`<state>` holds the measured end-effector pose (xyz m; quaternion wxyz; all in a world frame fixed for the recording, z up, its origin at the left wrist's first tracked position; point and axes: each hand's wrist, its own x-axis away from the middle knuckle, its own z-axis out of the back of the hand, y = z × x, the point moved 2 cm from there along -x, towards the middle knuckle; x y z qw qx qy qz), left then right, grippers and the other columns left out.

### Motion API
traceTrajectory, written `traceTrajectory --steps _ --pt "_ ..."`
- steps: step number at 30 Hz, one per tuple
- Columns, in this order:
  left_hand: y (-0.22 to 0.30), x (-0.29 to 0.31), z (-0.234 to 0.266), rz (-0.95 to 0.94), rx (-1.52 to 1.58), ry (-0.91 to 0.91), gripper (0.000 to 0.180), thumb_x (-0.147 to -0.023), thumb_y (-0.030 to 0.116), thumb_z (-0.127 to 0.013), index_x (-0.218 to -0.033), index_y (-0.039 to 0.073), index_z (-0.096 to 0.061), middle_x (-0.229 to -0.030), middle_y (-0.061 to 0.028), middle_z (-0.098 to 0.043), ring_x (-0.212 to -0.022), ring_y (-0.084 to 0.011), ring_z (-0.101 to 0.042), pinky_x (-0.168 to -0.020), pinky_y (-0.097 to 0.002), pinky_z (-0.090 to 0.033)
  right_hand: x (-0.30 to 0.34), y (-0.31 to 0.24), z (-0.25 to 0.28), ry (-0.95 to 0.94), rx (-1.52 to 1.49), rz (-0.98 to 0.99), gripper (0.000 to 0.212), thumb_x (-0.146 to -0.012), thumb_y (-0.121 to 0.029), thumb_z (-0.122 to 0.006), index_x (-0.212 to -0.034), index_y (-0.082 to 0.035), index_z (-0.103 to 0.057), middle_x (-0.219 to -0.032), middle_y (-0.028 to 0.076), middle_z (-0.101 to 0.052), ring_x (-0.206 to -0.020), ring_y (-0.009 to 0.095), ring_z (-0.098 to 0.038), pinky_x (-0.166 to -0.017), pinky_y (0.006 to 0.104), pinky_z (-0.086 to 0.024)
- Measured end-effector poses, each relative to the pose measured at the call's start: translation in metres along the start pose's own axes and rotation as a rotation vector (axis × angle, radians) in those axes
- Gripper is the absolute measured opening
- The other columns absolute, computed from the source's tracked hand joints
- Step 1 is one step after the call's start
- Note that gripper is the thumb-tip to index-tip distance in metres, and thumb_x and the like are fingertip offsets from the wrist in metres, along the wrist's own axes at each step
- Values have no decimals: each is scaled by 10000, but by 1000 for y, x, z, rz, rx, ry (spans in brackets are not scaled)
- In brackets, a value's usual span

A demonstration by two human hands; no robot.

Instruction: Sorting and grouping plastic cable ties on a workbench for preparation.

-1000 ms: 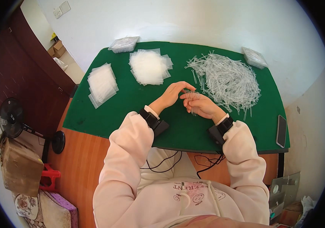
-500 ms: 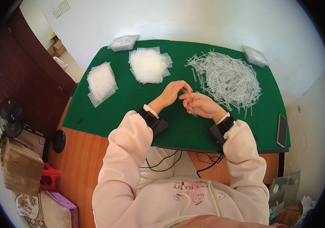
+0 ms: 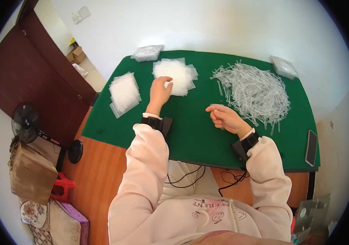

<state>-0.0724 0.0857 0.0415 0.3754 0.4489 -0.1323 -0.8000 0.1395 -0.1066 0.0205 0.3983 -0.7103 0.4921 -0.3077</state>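
My left hand (image 3: 160,93) reaches over the near left edge of a fanned pile of clear, flat plastic bags (image 3: 178,75). Its thumb and fingers are apart, with the fingertips at the top bags. Lower and to the right, my right hand (image 3: 227,118) is closed above the green tabletop. Thin clear plastic sticks (image 3: 218,107) show at its curled fingers, mostly hidden by them. Just beyond that hand spreads a big heap of clear plastic sticks with looped ends (image 3: 258,92). A second, smaller stack of clear bags (image 3: 125,94) lies left of my left hand.
Filled clear packs stand along the table's far edge, one at the left (image 3: 147,53) and one at the right (image 3: 284,67). A phone (image 3: 311,148) lies near the right edge. Black cables (image 3: 186,181) hang below the front edge. A fan (image 3: 26,122) stands left of the table.
My left hand has left my right hand and moved up and left to the larger bag pile. My right hand stays near its place, still closed on the sticks. The view has shifted slightly.
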Motion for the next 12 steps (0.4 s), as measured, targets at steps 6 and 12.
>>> traceTrajectory --steps 6,12 --pt "11 6 -29 -239 -155 -173 246 -659 158 -665 -888 77 -625 -945 -121 -600 -930 -310 -546 -812 -391 -443 -1 -7 16 289 174 216 158 -915 -195 -477 -922 -43 -521 -540 -63 -317 -429 27 -258 -388 184 -208" --pt "19 -18 -44 -166 -279 -275 257 -686 243 -648 -882 77 -637 -890 -137 -611 -847 -323 -577 -756 -425 -455 5 -2 36 592 478 288 181 -831 -240 -607 -812 -71 -547 -527 -61 -390 -386 35 -330 -342 187 -247"
